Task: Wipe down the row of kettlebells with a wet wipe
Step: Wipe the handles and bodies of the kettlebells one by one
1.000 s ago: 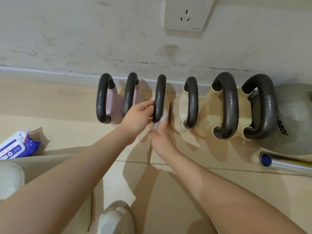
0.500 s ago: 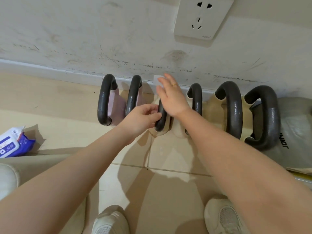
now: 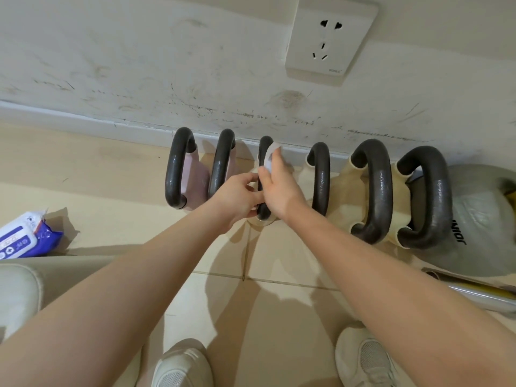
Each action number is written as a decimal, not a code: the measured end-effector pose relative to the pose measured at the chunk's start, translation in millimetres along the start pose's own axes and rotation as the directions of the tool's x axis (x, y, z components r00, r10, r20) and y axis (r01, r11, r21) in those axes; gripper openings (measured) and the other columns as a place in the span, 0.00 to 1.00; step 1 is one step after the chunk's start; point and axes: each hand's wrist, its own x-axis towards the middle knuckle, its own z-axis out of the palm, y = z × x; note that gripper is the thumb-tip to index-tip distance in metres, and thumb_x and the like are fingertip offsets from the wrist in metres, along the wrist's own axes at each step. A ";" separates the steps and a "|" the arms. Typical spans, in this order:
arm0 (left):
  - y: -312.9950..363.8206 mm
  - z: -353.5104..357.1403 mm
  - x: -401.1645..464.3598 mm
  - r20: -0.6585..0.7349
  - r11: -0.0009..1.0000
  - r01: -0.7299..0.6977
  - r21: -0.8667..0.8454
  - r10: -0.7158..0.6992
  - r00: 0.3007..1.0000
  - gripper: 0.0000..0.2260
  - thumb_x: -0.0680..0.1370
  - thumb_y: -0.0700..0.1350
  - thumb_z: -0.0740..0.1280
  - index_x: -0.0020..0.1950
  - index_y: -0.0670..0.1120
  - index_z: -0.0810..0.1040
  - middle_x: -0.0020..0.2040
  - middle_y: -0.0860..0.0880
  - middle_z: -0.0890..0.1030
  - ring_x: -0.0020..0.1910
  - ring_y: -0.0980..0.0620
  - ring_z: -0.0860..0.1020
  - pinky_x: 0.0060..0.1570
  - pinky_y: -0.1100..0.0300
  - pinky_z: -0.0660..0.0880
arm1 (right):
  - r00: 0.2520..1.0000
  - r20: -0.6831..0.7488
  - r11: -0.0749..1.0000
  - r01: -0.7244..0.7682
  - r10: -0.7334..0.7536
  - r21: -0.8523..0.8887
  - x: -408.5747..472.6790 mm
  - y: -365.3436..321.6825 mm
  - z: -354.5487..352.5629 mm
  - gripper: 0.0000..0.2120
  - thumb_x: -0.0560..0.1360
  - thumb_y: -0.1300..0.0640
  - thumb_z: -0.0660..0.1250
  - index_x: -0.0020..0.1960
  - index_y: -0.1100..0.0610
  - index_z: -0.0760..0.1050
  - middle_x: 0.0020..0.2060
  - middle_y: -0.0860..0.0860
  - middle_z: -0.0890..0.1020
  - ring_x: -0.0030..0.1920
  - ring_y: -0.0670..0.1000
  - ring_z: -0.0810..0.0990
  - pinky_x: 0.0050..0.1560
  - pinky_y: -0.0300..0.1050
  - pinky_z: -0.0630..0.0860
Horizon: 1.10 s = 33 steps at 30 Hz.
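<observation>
The third kettlebell's handle (image 3: 262,213) is steadied by the gripping left hand (image 3: 240,195) so the wet wipe (image 3: 270,156), pinched in the right hand (image 3: 280,191), can rub it

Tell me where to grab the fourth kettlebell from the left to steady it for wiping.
Grip the fourth kettlebell by its dark handle loop, near end, coming from above on its left. The loop stands upright and edge-on, and the gap beside the right hand looks wide enough for fingers.

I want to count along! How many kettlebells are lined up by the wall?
6, left to right: two pink ones, a cream one the hands are on, two more cream ones, and a big grey one at the right end.
</observation>
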 end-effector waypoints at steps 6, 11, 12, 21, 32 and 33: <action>4.3 1.7 -1.7 -0.017 1.000 0.007 -0.017 -0.007 1.000 0.15 0.77 0.41 0.66 0.64 0.44 0.75 0.48 0.46 0.81 0.46 0.51 0.81 0.42 0.64 0.79 | 1.000 0.003 0.999 -0.007 0.007 -0.037 -11.4 8.5 -20.9 0.18 0.81 0.55 0.50 0.69 0.54 0.64 0.52 0.56 0.76 0.53 0.55 0.75 0.59 0.51 0.70; 6.4 0.3 0.0 -0.009 1.000 0.021 0.006 -0.021 1.000 0.17 0.77 0.41 0.65 0.66 0.46 0.73 0.45 0.51 0.82 0.45 0.55 0.81 0.44 0.63 0.78 | 0.972 -0.200 0.990 0.110 -0.125 -0.087 -15.0 11.5 -57.7 0.16 0.80 0.54 0.54 0.56 0.63 0.76 0.57 0.54 0.76 0.58 0.53 0.74 0.62 0.46 0.68; 7.1 -0.8 -1.2 -0.004 1.000 0.023 0.009 -0.023 1.000 0.16 0.77 0.41 0.65 0.66 0.46 0.73 0.46 0.51 0.82 0.45 0.55 0.81 0.45 0.62 0.78 | 0.962 -0.240 0.989 0.113 -0.133 -0.096 -13.8 13.9 -63.0 0.16 0.80 0.55 0.55 0.55 0.62 0.77 0.61 0.52 0.72 0.59 0.49 0.71 0.62 0.41 0.64; 24.7 27.8 -1.8 -0.198 0.638 -0.089 0.765 0.364 0.910 0.25 0.75 0.45 0.65 0.70 0.46 0.64 0.65 0.42 0.72 0.63 0.41 0.70 0.64 0.48 0.68 | 0.821 -0.566 0.973 0.057 0.081 0.223 -11.6 24.5 -113.7 0.09 0.79 0.56 0.59 0.54 0.57 0.75 0.48 0.51 0.76 0.48 0.48 0.74 0.51 0.42 0.72; 31.1 97.3 25.8 -0.135 0.956 -0.037 0.290 0.079 0.988 0.22 0.73 0.48 0.70 0.65 0.46 0.72 0.49 0.45 0.82 0.51 0.44 0.80 0.53 0.53 0.76 | 0.816 -0.572 0.991 -0.012 0.088 0.134 -6.6 23.4 -111.0 0.11 0.80 0.61 0.52 0.58 0.59 0.70 0.46 0.50 0.72 0.48 0.50 0.72 0.48 0.42 0.69; 29.8 96.0 26.4 -0.114 0.967 -0.048 0.250 0.078 0.990 0.21 0.72 0.48 0.71 0.63 0.46 0.73 0.45 0.46 0.81 0.48 0.44 0.80 0.51 0.53 0.76 | 0.838 -0.537 0.989 -0.030 0.102 0.142 -6.5 24.3 -104.9 0.11 0.80 0.60 0.53 0.60 0.58 0.70 0.47 0.50 0.73 0.48 0.50 0.72 0.49 0.42 0.70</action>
